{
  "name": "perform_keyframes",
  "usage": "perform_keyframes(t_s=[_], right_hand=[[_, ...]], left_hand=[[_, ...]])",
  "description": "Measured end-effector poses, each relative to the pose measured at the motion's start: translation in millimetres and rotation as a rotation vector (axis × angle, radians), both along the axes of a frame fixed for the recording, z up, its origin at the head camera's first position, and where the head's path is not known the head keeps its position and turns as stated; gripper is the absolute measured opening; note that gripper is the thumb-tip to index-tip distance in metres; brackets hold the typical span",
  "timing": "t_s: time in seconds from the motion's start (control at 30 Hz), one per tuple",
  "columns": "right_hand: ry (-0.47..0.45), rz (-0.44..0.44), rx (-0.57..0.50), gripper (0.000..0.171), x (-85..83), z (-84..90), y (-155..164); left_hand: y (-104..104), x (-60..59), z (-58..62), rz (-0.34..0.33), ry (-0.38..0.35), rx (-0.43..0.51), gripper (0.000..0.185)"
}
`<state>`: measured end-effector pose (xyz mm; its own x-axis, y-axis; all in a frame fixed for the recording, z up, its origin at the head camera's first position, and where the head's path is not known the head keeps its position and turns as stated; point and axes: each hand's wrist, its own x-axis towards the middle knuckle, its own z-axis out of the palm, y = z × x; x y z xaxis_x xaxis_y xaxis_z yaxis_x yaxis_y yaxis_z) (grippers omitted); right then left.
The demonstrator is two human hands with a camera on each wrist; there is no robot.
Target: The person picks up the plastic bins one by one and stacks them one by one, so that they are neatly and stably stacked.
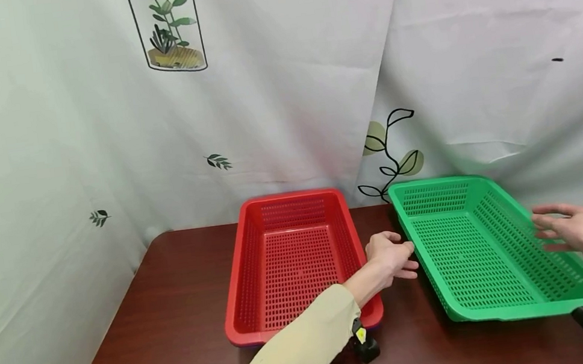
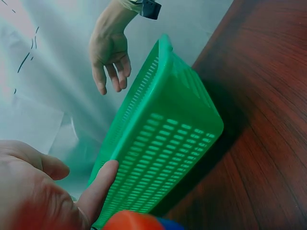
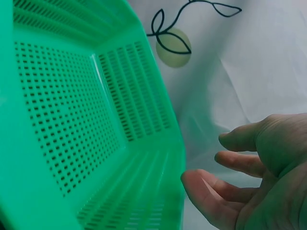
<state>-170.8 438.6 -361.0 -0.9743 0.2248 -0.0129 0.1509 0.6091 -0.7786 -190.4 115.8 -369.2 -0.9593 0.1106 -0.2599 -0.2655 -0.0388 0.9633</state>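
A green perforated plastic basket (image 1: 465,264) lies on the right part of the table, its open top facing up. My left hand (image 1: 388,258) is by its left rim, fingers spread and loosely bent; in the left wrist view the thumb (image 2: 101,187) overlaps that rim, and I cannot tell if it touches. Over the basket's right side is my right hand (image 1: 572,226), its fingers parted and holding nothing. The right wrist view has its fingertips beside the green rim (image 3: 168,103). A red perforated basket (image 1: 299,266) stands left of the green one, under my left forearm.
Dark reddish-brown wood forms the table top (image 1: 177,317). Behind it hangs a pale curtain (image 1: 281,98) with plant drawings, close to both baskets' far ends. A bit of blue or purple shows below the red basket's front rim. Each wrist wears a small black device (image 1: 366,346).
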Motion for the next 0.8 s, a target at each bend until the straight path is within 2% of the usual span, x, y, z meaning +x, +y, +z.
perform_keyframes(t_s=[0.17,0.37,0.47,0.67,0.8], right_hand=[[0.006,-0.049,0.081,0.062,-1.4,-8.1,13],[0.028,-0.117,0.151,0.068,-15.1,-38.9,47],[0.023,-0.132,0.166,0.068,-19.8,-48.9,57],[-0.029,-0.175,0.173,0.060,-24.5,-52.7,62],[-0.042,-0.197,0.187,0.060,-26.4,-52.9,62]], left_hand=[[6,0.1,-4.4,0.020,-0.014,-0.001,0.019],[13,-1.7,-9.8,0.028,-0.031,-0.018,0.020],[15,-3.1,-12.1,0.028,-0.033,-0.009,0.020],[19,-5.5,-16.2,0.038,-0.032,-0.002,0.024],[21,-6.4,-16.8,0.047,-0.031,0.007,0.025]])
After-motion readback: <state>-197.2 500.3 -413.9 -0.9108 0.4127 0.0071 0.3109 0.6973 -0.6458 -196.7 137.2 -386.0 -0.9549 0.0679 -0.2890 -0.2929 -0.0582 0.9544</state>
